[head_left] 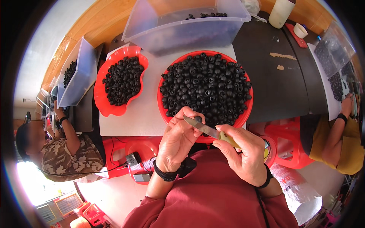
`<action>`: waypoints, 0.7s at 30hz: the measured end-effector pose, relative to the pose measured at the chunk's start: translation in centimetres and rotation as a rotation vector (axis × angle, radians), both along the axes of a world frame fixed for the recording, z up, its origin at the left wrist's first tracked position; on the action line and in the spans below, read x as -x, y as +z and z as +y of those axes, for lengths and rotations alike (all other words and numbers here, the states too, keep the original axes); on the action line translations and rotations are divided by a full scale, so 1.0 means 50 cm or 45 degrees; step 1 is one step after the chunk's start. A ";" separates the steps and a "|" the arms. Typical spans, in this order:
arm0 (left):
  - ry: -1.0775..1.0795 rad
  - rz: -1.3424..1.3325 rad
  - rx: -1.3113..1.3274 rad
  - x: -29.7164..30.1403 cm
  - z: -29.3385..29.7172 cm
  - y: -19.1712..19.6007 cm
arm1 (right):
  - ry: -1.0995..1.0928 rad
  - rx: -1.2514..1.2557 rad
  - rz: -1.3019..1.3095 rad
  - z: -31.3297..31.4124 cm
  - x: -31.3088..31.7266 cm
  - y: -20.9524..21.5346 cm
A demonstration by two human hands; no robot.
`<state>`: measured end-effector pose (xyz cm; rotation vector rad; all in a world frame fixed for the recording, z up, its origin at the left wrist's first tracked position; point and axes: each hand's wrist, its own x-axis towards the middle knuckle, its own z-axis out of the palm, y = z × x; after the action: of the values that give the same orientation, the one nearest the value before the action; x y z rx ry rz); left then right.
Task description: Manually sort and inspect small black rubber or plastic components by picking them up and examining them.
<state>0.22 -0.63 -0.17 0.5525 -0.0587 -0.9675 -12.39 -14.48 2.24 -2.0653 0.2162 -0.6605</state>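
My left hand (178, 138) pinches one small black rubber cap (198, 119) at its fingertips, just over the near rim of a round red basin (164, 112) heaped with the same black caps (207, 87). My right hand (243, 154) grips a small knife by its yellowish handle (229, 139); the steel blade (199, 126) points left and lies against the held cap. Both wrists wear black bands.
A wavy-edged red tray (102, 106) of black caps lies left of the basin on a white sheet (131, 121). A clear plastic bin (186, 26) stands behind. Another clear bin (78, 74) sits far left. One person sits at left, another at right. Red stools stand below.
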 end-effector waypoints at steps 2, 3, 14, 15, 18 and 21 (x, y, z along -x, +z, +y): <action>0.006 0.000 -0.013 0.000 0.003 0.001 | -0.007 0.030 -0.012 0.000 -0.001 0.001; 0.012 0.001 -0.027 0.000 0.004 0.001 | -0.018 0.027 0.008 0.000 -0.001 0.003; 0.024 0.062 -0.049 -0.008 -0.002 0.006 | -0.026 -0.181 0.016 0.000 -0.003 0.003; -0.014 0.036 -0.003 -0.009 -0.001 0.003 | 0.017 -0.253 0.060 -0.001 -0.002 0.003; 0.005 0.075 -0.013 -0.006 -0.007 0.006 | 0.086 -0.372 0.153 -0.006 0.001 0.007; -0.013 0.055 0.017 -0.008 -0.006 -0.005 | 0.138 -0.499 0.262 -0.010 0.001 0.008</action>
<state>0.62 -0.94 -0.45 0.5194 -0.0297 -0.9878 -12.44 -15.00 2.64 -1.7495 0.3215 -0.3084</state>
